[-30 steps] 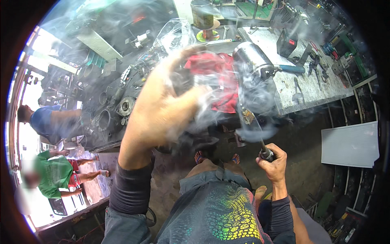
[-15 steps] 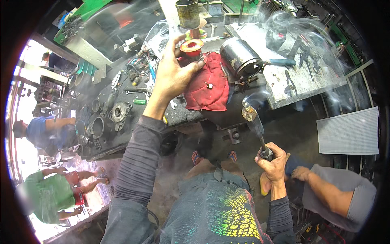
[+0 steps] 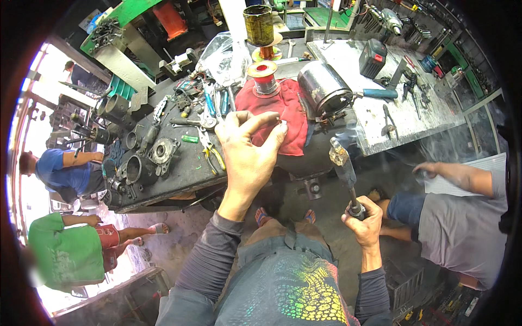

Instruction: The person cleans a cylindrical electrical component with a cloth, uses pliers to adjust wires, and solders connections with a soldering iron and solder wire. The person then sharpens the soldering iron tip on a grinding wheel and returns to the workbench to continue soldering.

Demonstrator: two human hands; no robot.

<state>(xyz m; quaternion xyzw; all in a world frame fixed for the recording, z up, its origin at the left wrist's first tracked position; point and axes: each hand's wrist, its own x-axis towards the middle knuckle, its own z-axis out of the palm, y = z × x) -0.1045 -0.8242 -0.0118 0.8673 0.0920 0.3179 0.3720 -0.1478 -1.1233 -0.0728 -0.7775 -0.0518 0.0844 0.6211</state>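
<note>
My left hand [image 3: 251, 155] is over the red cloth [image 3: 293, 106], with thumb and index finger pinched on a small whitish, copper-toned piece [image 3: 282, 123]; its exact kind is too small to tell. Behind the fingers a solder spool [image 3: 265, 80] stands upright on the cloth. My right hand [image 3: 365, 221] is wrapped round the handle of a large soldering iron [image 3: 346, 173]. The iron points up and away from me, its crusted tip smoking in front of the bench edge, apart from the left hand.
A black and silver motor housing [image 3: 324, 87] lies right of the cloth. Pliers [image 3: 213, 157], wrenches and metal parts crowd the bench's left. A white board [image 3: 402, 127] bears tools and a battery pack [image 3: 373, 57]. A person in grey [image 3: 462, 223] is close on my right; others are left.
My left hand has set the solder spool down on the cloth and come nearer to me, onto the small piece. The right hand still holds the iron. The person on the right has shifted.
</note>
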